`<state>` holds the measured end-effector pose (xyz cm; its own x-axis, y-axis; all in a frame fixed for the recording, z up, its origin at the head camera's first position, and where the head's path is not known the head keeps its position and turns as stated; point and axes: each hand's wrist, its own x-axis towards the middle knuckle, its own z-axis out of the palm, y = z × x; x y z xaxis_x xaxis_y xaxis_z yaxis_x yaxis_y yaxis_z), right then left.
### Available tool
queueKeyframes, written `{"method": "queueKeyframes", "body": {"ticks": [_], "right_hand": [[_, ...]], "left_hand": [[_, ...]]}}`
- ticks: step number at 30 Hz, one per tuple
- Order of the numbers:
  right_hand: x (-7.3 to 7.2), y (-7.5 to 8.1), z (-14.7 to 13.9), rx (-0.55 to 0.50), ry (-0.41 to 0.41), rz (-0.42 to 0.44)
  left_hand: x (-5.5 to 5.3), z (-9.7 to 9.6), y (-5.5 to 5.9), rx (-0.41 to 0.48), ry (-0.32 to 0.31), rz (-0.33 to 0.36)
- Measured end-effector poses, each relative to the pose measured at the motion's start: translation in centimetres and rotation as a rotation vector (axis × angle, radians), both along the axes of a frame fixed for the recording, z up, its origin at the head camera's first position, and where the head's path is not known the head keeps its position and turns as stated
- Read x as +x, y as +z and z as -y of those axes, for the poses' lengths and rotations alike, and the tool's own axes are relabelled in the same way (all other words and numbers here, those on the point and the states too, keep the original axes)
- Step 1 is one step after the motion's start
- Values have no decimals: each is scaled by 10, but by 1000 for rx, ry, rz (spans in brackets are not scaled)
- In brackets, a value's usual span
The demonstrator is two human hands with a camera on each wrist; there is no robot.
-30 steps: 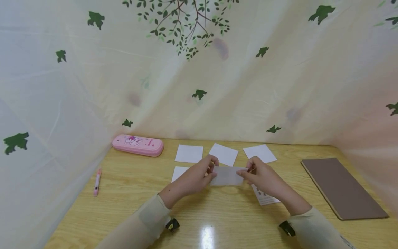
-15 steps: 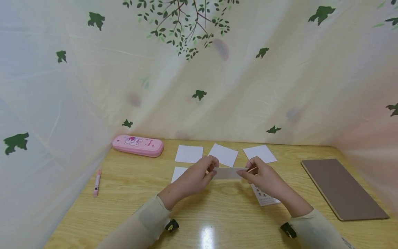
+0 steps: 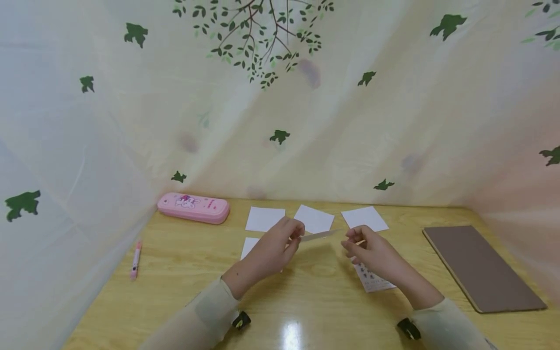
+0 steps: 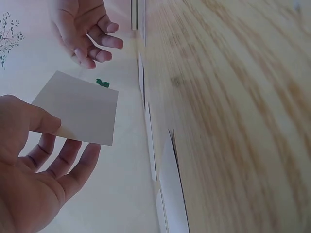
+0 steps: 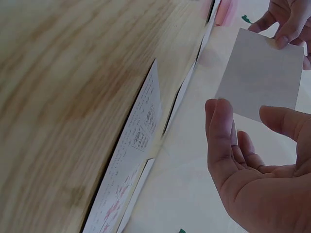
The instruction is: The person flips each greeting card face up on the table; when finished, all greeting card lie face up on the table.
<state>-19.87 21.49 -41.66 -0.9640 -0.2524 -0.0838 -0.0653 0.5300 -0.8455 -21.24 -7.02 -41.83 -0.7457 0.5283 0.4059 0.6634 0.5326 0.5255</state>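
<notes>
My left hand [image 3: 269, 250] pinches a small white paper card [image 4: 80, 109] by one edge, thumb on one face and fingers behind it. The head view shows that card [image 3: 318, 236] nearly edge-on above the table. My right hand [image 3: 374, 253] is just off the card's far end, its fingers loosely bent and holding nothing. In the right wrist view, the thumb and fingertips of the right hand [image 5: 257, 184] stand apart by the card's near edge. Partly under the right hand in the head view, a printed card [image 3: 374, 281] lies on the table.
Three blank white cards [image 3: 265, 219] lie in a row at the back, with another card [image 3: 248, 246] before them, partly hidden by the left hand. A pink pencil case [image 3: 194, 208] and a pink pen [image 3: 136, 261] are on the left. A brown notebook [image 3: 483, 267] lies right.
Both hands held the card by its ends earlier, tipping it flatter. Now the right hand has let go and moved slightly away, while the left still holds the card, its free end raised.
</notes>
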Motion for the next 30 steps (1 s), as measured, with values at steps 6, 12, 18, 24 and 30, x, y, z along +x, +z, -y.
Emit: {"method": "queueKeyframes", "body": {"ticks": [6,12,18,24,30], "right_hand": [[3,-2,-3,-96,17,63],[3,2,-4,-206,39,153],[0,2,-7,-296,81,237],[-1,1,-9,-414,121,306],[-3,3,-7,-517,73,362]], "left_hand": [[2,-2,-5,23,-1,-77],[0,-4,-5,19,-3,-178],[2,-4,-3,-3,8,-237],[4,-5,-5,-43,11,-285],[8,-9,-3,-52,-11,-333]]}}
